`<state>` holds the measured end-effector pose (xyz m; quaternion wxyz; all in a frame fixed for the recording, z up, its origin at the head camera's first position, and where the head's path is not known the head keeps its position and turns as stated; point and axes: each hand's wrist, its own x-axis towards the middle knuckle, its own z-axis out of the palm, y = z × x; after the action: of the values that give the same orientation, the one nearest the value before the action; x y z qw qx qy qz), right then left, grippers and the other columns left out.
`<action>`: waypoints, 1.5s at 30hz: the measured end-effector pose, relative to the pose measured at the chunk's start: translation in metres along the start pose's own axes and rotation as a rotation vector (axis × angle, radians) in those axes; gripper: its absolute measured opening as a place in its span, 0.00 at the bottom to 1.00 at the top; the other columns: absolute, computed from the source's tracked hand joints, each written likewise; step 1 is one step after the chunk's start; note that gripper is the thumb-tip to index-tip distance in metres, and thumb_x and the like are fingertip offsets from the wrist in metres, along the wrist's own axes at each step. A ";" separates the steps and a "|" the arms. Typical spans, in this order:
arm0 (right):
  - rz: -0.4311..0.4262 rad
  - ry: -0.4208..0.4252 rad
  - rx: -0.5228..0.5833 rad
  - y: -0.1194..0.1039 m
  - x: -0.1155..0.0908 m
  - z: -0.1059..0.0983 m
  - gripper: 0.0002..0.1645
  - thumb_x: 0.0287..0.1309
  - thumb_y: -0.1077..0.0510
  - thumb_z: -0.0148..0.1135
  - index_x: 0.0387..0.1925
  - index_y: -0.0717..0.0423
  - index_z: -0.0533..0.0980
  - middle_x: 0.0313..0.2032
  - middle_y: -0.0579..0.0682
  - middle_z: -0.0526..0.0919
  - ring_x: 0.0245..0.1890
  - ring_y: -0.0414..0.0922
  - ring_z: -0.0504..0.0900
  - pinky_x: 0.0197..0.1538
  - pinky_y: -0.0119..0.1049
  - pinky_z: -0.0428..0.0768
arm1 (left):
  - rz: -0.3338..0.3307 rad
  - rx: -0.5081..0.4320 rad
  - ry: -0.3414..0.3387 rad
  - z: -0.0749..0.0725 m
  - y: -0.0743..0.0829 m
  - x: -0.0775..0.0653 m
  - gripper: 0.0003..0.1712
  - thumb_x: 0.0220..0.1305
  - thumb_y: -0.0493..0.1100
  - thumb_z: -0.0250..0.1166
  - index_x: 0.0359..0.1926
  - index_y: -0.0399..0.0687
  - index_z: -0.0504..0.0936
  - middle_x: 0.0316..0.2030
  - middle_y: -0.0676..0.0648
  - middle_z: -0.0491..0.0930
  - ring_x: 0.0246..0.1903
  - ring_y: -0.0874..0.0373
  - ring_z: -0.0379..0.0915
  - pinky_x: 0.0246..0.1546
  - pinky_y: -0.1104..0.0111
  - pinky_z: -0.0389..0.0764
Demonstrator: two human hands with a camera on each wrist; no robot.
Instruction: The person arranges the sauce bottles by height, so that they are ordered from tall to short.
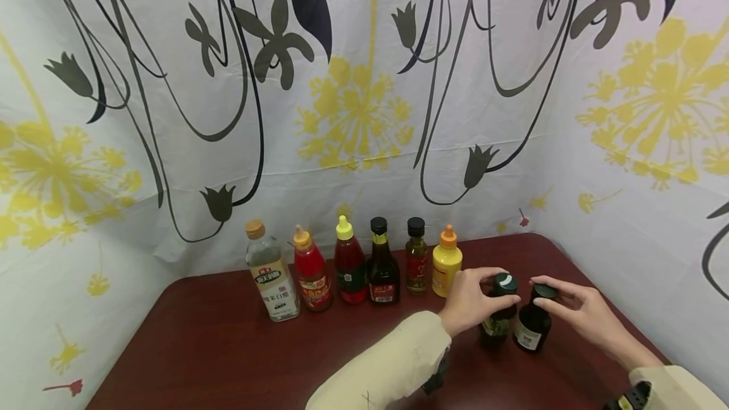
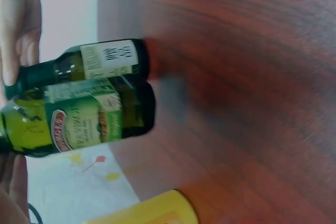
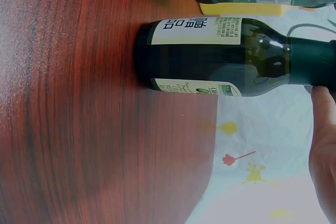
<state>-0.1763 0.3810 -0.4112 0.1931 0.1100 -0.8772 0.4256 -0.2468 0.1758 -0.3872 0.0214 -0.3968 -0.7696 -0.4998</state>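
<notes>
In the head view my left hand (image 1: pixel 468 301) grips a green-capped olive oil bottle (image 1: pixel 497 328) at its top, thumb and fingers around the cap. Its green label faces the left wrist view, where the bottle (image 2: pixel 86 119) overlaps the second one. Just to the right, my right hand (image 1: pixel 589 314) pinches the dark green cap of a smaller, darker olive oil bottle (image 1: pixel 533 329) with a cream label. That darker bottle (image 3: pixel 205 56) fills the middle of the right wrist view, a fingertip at its neck. Both bottles stand upright, close side by side.
Left of my hands, along the back of the dark red table (image 1: pixel 211 353), runs a row: a clear white vinegar bottle (image 1: pixel 276 290), two red sauce bottles (image 1: pixel 315 283), a dark sauce bottle (image 1: pixel 383 277), a small black-capped bottle (image 1: pixel 416 264) and a yellow squeeze bottle (image 1: pixel 447 269). Patterned cloth (image 1: pixel 353 198) hangs behind.
</notes>
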 end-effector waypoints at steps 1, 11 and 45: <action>0.005 -0.002 0.000 0.000 0.000 0.000 0.22 0.54 0.63 0.59 0.52 0.62 0.71 0.45 0.27 0.72 0.46 0.20 0.67 0.39 0.18 0.70 | -0.010 0.019 0.002 -0.001 0.001 0.002 0.19 0.48 0.46 0.68 0.45 0.51 0.79 0.35 0.58 0.79 0.28 0.78 0.71 0.27 0.86 0.70; 0.027 -0.010 0.020 -0.001 -0.001 0.000 0.23 0.54 0.62 0.59 0.52 0.63 0.70 0.46 0.28 0.73 0.46 0.20 0.67 0.39 0.18 0.71 | -0.154 0.111 0.029 -0.007 -0.008 0.020 0.22 0.45 0.45 0.70 0.45 0.51 0.79 0.33 0.59 0.79 0.24 0.74 0.69 0.24 0.84 0.69; -0.003 -0.004 0.044 0.002 -0.002 0.003 0.22 0.54 0.65 0.58 0.52 0.65 0.70 0.46 0.29 0.73 0.47 0.21 0.67 0.41 0.17 0.69 | -0.250 0.089 0.194 0.006 -0.035 0.044 0.22 0.47 0.40 0.69 0.46 0.53 0.77 0.39 0.54 0.78 0.35 0.66 0.74 0.31 0.79 0.73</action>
<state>-0.1757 0.3803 -0.4152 0.1897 0.1165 -0.8679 0.4442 -0.2967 0.2003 -0.3979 0.0507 -0.2467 -0.8287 -0.4999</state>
